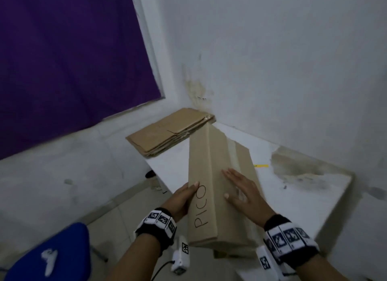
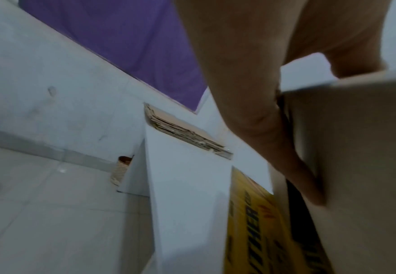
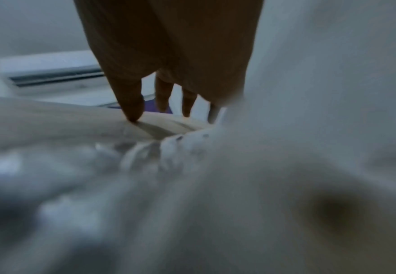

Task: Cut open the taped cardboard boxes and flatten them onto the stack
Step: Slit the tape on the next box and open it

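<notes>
A long brown cardboard box (image 1: 211, 176), marked "PICO" in black, lies tilted over the near edge of the white table (image 1: 303, 197). My left hand (image 1: 184, 199) grips its left edge, thumb on top and fingers underneath; the left wrist view shows that hand (image 2: 274, 118) against the box wall (image 2: 356, 166). Flat on the box's top face lies my right hand (image 1: 245, 188) with straight fingers. In the blurred right wrist view the right hand (image 3: 164, 74) points its fingertips (image 3: 133, 113) down on the cardboard. A stack of flattened boxes (image 1: 171, 132) sits at the table's far corner.
White walls close the corner behind the table, and a purple curtain (image 1: 69, 56) hangs at the left. A blue chair (image 1: 54, 255) stands lower left on the tiled floor. A thin yellow object (image 1: 261, 166) lies on the table, right of the box. A yellow printed box (image 2: 258, 231) shows below.
</notes>
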